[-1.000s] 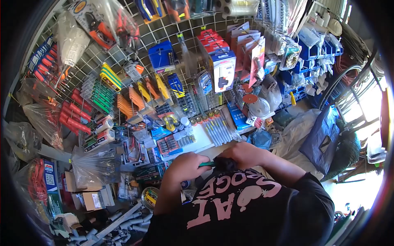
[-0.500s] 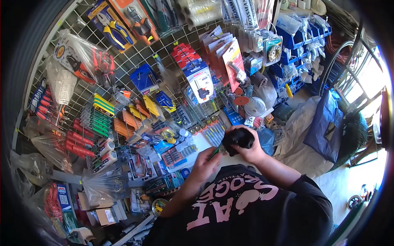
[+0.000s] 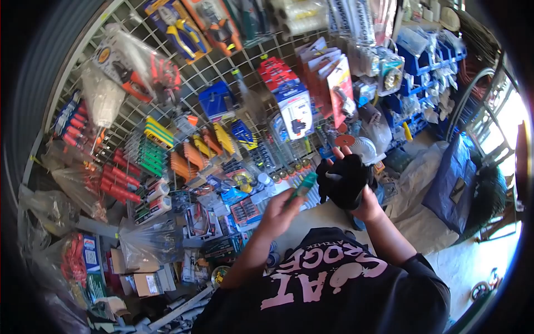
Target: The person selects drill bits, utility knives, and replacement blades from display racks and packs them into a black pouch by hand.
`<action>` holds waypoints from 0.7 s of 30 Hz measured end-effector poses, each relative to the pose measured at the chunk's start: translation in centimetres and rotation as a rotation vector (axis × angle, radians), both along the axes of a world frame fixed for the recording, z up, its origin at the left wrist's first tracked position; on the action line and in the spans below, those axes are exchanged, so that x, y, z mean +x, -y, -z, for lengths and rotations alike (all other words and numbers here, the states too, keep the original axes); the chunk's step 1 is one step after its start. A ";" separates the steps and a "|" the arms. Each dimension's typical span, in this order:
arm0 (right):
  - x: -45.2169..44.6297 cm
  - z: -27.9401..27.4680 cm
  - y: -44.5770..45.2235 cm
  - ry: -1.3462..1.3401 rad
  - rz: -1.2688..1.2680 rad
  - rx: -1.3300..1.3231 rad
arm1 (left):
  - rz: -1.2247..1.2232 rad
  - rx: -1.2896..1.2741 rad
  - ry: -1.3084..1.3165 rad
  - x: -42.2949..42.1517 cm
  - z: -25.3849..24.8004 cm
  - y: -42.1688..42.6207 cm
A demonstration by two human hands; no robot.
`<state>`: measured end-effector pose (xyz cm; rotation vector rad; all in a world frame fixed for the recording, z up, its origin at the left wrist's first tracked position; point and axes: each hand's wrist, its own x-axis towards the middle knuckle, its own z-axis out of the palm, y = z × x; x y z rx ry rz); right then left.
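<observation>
My left hand is closed around a green object, which sticks up from between the thumb and fingers. To its right, my right hand holds a bunched black cloth item that looks like a glove. Some fingertips show above the cloth and the thumb lies at its lower right; the rest of the hand is hidden. A small gap separates the green object from the black cloth.
A wire grid hung with packaged tools stands ahead. Blue bins are at the upper right. Below the grid are small packs and a fan. Cardboard boxes and grey pipe pieces lie at the lower left.
Both hands have risen and moved apart. The black cloth, earlier bunched small against my left hand, is now spread wider over my right hand. More of the green object shows.
</observation>
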<state>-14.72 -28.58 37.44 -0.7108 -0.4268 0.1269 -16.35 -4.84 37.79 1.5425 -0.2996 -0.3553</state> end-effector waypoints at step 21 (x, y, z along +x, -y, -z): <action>-0.9 2.4 -2.8 -0.098 -0.118 -0.215 | -0.027 0.324 0.356 -1.9 1.9 3.4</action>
